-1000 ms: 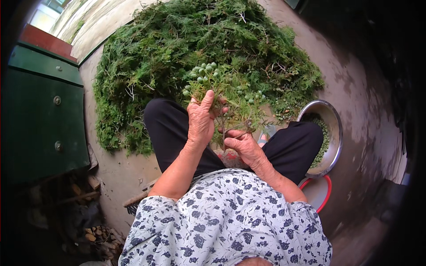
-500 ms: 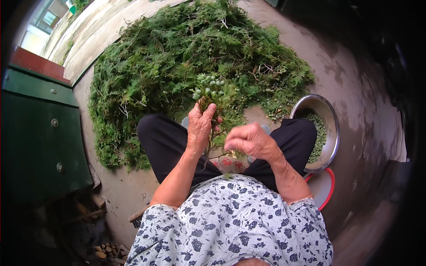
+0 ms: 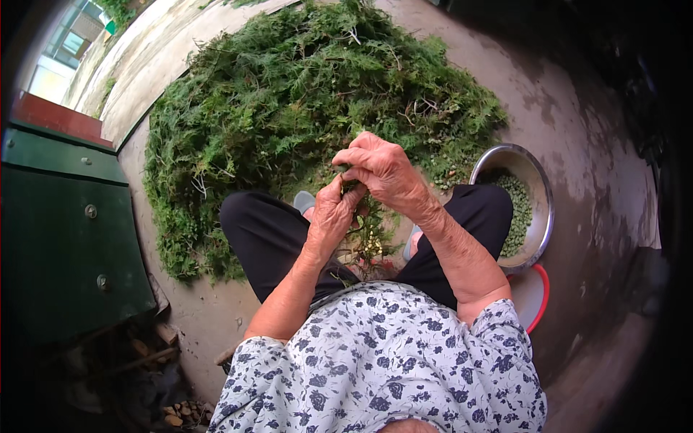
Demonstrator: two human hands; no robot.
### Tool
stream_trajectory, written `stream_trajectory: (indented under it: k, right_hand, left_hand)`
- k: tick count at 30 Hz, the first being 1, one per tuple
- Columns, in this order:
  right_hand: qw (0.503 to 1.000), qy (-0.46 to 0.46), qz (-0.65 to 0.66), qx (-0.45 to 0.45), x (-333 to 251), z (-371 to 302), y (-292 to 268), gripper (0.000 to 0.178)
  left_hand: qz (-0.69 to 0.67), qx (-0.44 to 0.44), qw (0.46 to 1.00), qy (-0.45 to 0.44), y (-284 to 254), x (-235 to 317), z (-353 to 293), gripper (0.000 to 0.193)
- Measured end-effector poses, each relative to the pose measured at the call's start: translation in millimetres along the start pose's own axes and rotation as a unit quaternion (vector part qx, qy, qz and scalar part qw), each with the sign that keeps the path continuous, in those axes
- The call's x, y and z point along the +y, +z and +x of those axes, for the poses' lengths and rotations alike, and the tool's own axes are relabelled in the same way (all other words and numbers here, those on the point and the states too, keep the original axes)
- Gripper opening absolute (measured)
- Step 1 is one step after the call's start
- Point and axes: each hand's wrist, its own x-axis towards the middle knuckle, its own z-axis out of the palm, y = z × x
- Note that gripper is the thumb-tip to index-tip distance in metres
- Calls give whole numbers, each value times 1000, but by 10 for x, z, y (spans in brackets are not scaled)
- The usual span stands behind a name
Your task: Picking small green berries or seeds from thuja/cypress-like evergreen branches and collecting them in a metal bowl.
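My left hand [image 3: 333, 216] is closed around a conifer sprig [image 3: 373, 232], whose thin stems and leaves trail down between my knees. Over its top end, my right hand [image 3: 388, 177] touches the left, fingers bent in a pinch. A bit of green [image 3: 340, 169] shows between those fingertips; the cones at the sprig's tip are otherwise covered by the hand. Beyond both hands spreads a big heap of green conifer branches [image 3: 289, 108]. To the right, by my knee, a steel basin [image 3: 543, 180] holds many small green cones [image 3: 517, 216].
A red-rimmed pale bowl [image 3: 533, 303] sits partly under the basin. At left stands a dark green metal cabinet [image 3: 65, 238], with wood pieces [image 3: 180, 411] on the floor below it. Loose cones [image 3: 449, 177] lie at the heap's right edge. My slippered foot [image 3: 304, 202] shows between heap and knee.
My right hand has moved up and left from beside the sprig to its top, covering the cones that showed there. The left hand has tipped slightly lower, still gripping the sprig.
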Motion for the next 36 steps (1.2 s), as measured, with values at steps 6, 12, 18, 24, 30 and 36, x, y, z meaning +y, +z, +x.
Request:
stream_trajectory:
  k: [6,12,18,24,30,36]
  right_hand:
    - [985,72,144,70,72,-49,-27,17]
    - [910,220,283,209,56,-93,-370,15]
    - [881,237,53,407,350,-802,-1206,23]
    - [750,375,-451,305,1249,-2537,-2188,28]
    - [708,443,-417,360,1367,-2875,-2266,26]
    - [892,316,58,319,641,-1327,-1187,23]
  left_hand:
    - [58,4,998,-34,-7,150,2,20]
    - [-98,5,995,-25,-17,118,-16,20]
    - [-287,11,957,-43,-131,29,57,16]
    - [-358,57,931,-36,-235,-45,213,19]
    - [-397,97,912,-22,-224,-90,245,17]
    - [-460,59,885,-34,-221,-164,230,15]
